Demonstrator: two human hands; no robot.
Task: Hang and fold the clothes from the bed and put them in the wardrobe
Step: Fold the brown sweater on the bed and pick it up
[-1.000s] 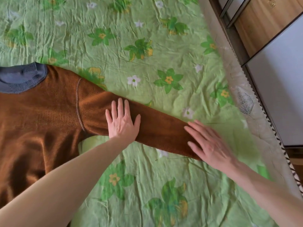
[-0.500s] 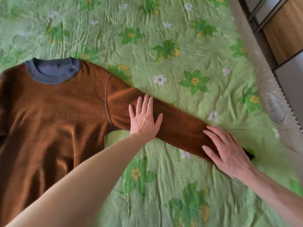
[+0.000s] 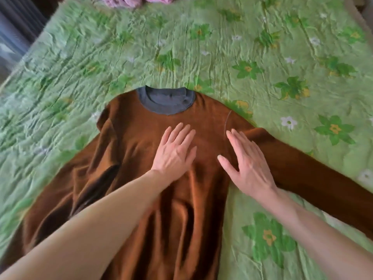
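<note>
1. Curtain [image 3: 12,27]: dark folds at the far left, beyond the bed's left edge. Blurred.

2. Bed [image 3: 262,47]: covered by a crinkled green spread printed with green, yellow and white flowers. It fills nearly all of the view.

3. Sweater [image 3: 141,138]: brown, with a grey collar [image 3: 165,102]. It lies flat on the bed, front up, collar pointing away from the person. Its left sleeve [image 3: 96,162] is bunched and creased against the body of the sweater. Its right sleeve [image 3: 312,174] stretches out straight to the right across the spread. The lower body shows long lengthwise wrinkles.

4. Left hand [image 3: 175,152]: palm down on the sweater's chest, just below the collar. Fingers released, straight and close together, grasping nothing.

5. Right hand [image 3: 248,164]: palm down on the sweater at the right armpit, where the right sleeve joins the body, just right of the left hand and apart from it. Fingers released and slightly spread, thumb out, grasping nothing.

6. Pink cloth [image 3: 133,0]: bunched at the far edge of the bed, well beyond the sweater's collar. Only part shows.
</note>
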